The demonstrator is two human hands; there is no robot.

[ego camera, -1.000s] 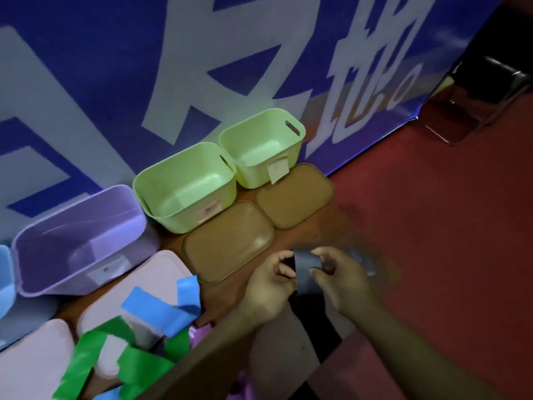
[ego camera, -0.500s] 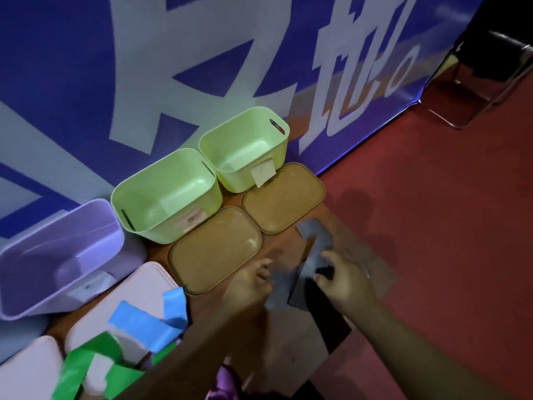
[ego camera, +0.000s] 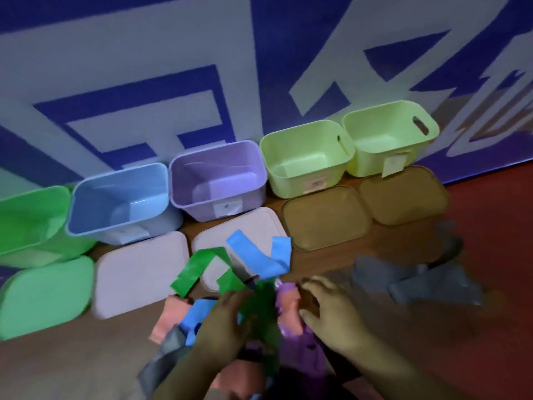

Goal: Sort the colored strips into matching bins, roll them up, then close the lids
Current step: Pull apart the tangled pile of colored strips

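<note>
Beyond both hands, five open bins line the blue banner [ego camera: 173, 67], lids lying before them. Left hand [ego camera: 222, 321] pinches a green strip [ego camera: 259, 307] in the tangled strip pile [ego camera: 199, 316]; right hand [ego camera: 331, 310] hovers half-curled, grip unclear. Grey strips [ego camera: 403, 278] lie right of it.

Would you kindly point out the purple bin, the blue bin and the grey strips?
purple bin [ego camera: 184, 194]: head view, left inner wall.
blue bin [ego camera: 95, 209]: head view, left inner wall.
grey strips [ego camera: 415, 280]: head view, middle of pile.
</note>
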